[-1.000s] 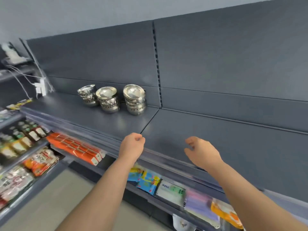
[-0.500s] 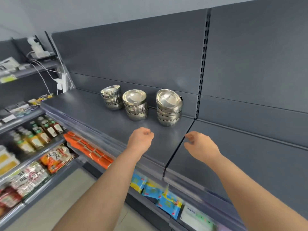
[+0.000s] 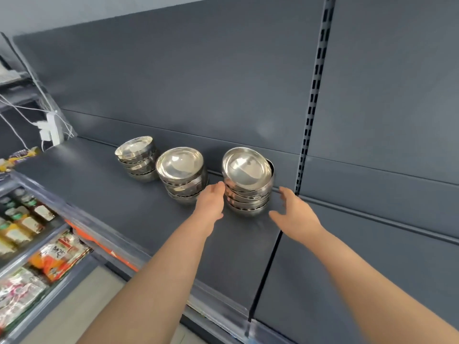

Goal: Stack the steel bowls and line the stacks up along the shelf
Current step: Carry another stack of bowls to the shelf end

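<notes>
Three stacks of shiny round steel bowls [image 3: 181, 170] at the rear of a dark grey metal shelf [image 3: 119, 209], our left hand [image 3: 211, 202] and right hand [image 3: 295, 214] wide, flanking the rightmost stack [image 3: 248, 194]

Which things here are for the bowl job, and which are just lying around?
For the job: right bowl stack, middle bowl stack, left bowl stack, shelf, left hand, right hand.
Just lying about: snack packets, bottles, white plug with cables.
</notes>
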Demonstrator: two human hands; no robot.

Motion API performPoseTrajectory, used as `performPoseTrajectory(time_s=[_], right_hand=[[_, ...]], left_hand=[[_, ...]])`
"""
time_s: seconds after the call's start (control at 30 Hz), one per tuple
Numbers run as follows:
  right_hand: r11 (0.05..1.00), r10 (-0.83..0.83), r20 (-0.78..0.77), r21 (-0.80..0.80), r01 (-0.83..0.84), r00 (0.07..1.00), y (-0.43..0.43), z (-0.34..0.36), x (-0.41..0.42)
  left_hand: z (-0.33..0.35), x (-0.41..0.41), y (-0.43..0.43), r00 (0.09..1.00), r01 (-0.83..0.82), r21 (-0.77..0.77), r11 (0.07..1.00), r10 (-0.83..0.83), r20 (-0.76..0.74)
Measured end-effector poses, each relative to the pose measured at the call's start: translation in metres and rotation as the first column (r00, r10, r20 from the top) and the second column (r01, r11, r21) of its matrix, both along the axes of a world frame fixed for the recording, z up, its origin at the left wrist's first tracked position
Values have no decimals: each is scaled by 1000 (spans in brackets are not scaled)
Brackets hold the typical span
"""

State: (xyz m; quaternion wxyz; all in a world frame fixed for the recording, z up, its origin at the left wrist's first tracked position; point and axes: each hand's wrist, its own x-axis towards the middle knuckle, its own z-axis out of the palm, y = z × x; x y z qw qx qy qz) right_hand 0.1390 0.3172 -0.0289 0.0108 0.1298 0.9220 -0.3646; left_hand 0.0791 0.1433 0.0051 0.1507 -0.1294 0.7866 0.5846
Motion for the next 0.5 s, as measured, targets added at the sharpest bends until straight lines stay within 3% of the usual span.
performPoseTrajectory(time_s=[0.27,0.5], right_hand=[[944,-79,-64,-327,54,995,-22,-4,-16],[908,-230,-137,-387,161,964,-39,5,1]], left_hand=[[-12,-26,-1,992,18,284,959,-52,114],[-5,-24,-4,984,126,343,931,-160,72]])
